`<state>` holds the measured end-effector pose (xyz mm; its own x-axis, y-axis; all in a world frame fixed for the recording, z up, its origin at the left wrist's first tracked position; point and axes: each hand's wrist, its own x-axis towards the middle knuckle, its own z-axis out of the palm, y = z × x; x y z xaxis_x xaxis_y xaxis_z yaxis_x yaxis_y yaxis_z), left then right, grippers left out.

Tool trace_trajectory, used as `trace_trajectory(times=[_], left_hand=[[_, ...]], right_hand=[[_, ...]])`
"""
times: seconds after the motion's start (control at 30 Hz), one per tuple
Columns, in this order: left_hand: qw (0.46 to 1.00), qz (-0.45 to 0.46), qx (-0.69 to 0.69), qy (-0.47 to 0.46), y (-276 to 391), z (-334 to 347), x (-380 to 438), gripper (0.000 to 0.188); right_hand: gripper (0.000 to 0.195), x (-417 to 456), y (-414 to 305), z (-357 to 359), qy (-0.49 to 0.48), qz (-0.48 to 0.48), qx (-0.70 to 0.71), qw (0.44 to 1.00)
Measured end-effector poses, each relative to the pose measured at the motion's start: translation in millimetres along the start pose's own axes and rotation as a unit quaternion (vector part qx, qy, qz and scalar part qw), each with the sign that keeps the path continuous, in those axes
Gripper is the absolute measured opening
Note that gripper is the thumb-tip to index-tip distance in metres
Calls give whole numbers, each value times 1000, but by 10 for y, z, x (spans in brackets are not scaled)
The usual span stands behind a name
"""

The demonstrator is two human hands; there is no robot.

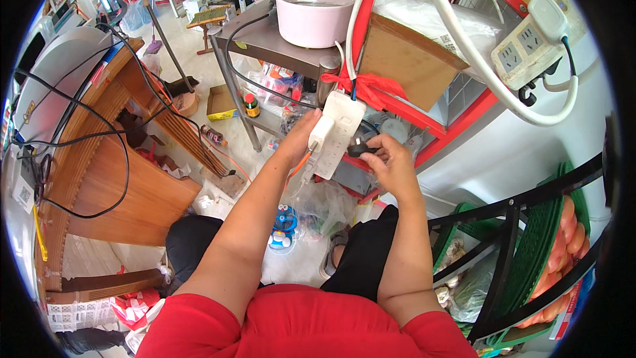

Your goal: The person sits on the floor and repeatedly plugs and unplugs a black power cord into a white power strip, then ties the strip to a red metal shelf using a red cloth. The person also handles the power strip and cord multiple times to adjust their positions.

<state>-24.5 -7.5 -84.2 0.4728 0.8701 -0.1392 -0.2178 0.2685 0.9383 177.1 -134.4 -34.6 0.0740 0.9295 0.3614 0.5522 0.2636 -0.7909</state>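
Observation:
My left hand (299,140) grips the side of a white power strip (343,134), its fingers mostly hidden behind it. A white charger (321,132) is plugged into the strip, and an orange cable (299,165) runs down from it. Just right of the strip, my right hand (395,161) pinches a black power plug (358,148) between thumb and fingers. The plug's metal prongs are bare, apart from the sockets. A thick white cable (358,25) leads down to the strip's top end, close to a knotted red plastic bag (370,88).
A pink-based kettle (315,20) stands on a steel table (278,48). On the right are a red metal rack (449,139), a wall socket block (519,47) and green baskets (539,238). Black cables cross a wooden counter (109,184); a small blue fan (284,226) is below.

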Motion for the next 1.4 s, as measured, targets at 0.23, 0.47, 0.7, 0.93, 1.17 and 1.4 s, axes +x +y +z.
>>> trace_trajectory(times=[0.23,0.47,0.7,0.93,1.17,1.4], left_hand=[[999,32,-23,-16,-141,-22,101,35],[998,45,-47,-23,-200,-29,122,29],[997,59,-35,-25,-239,-53,151,30],[996,67,-40,-32,-248,-63,152,29],[997,58,-28,-35,-238,-78,149,29],[999,28,-36,-17,-96,-41,83,43]], right_hand=[[24,53,-3,151,-1,26,-56,998],[24,118,53,270,40,16,-89,995],[25,130,36,392,79,-14,-99,992],[22,120,39,444,87,-37,-152,984],[22,142,21,461,104,-62,-168,978],[21,88,-94,202,135,5,8,991]])
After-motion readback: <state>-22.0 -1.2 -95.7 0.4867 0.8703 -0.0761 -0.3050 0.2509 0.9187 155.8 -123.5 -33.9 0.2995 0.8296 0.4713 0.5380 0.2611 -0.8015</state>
